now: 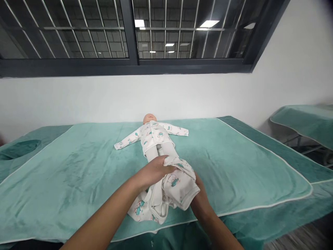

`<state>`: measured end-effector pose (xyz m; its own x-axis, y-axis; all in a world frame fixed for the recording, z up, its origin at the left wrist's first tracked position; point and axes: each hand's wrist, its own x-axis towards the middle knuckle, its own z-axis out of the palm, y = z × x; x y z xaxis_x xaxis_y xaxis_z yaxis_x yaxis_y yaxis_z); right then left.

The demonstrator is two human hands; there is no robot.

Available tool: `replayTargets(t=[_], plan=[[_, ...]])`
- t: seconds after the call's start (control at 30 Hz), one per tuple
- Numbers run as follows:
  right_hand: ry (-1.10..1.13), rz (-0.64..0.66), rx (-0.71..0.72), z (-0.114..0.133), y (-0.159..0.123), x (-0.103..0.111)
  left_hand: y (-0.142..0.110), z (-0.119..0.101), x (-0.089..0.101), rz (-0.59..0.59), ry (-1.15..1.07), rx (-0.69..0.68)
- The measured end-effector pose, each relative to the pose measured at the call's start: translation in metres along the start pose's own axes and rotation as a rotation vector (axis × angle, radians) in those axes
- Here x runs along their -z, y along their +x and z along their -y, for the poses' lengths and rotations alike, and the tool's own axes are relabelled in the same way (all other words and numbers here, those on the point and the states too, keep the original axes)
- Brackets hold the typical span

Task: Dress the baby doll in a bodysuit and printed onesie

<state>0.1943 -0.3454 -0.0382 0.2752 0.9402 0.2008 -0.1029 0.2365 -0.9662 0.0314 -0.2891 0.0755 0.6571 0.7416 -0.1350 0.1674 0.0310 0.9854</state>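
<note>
Green blanket [85, 173], its pale near edge passing beneath the forearms, with bare fabric left of the hands. Left hand [156, 171]: thumb and fingers pinch the printed garment [180, 185]. Doll [154, 133]: on its back, extending ahead of the hands; lower legs partly hidden by the garment. Right hand [199, 194]: behind the garment, fingers hidden, grip indeterminable; open blanket to its right.
</note>
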Motion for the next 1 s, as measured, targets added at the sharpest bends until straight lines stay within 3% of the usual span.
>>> replayTargets(t=[0.17, 0.27, 0.37, 0.47, 0.67, 0.77, 0.87, 0.93, 1.0], plan=[[-0.107, 0.007, 0.080, -0.016, 0.032, 0.006, 0.020, 0.009, 0.005, -0.075, -0.144, 0.034], [-0.135, 0.021, 0.043, -0.018, 0.044, 0.003, 0.034, 0.013, 0.008, -0.183, 0.084, -0.057], [0.018, 0.111, -0.027, -0.009, 0.048, -0.005, 0.048, 0.018, 0.011, -0.352, 0.388, -0.196], [0.172, 0.212, -0.134, 0.006, 0.050, -0.015, 0.059, 0.025, 0.013, -0.464, 0.606, -0.243], [0.309, 0.266, -0.252, 0.010, 0.063, -0.019, 0.073, 0.030, 0.024, -0.493, 0.934, -0.247], [0.213, 0.153, -0.238, -0.001, 0.083, -0.014, 0.078, 0.027, 0.027, -0.554, 0.846, -0.201], [0.131, 0.079, -0.245, -0.009, 0.104, -0.007, 0.074, 0.019, 0.030, -0.560, 0.545, -0.128], [0.136, 0.127, -0.282, -0.010, 0.113, -0.002, 0.065, 0.013, 0.035, -0.439, 0.252, -0.053], [0.180, 0.215, -0.308, -0.008, 0.117, 0.004, 0.054, 0.010, 0.044, -0.235, -0.023, 0.010]])
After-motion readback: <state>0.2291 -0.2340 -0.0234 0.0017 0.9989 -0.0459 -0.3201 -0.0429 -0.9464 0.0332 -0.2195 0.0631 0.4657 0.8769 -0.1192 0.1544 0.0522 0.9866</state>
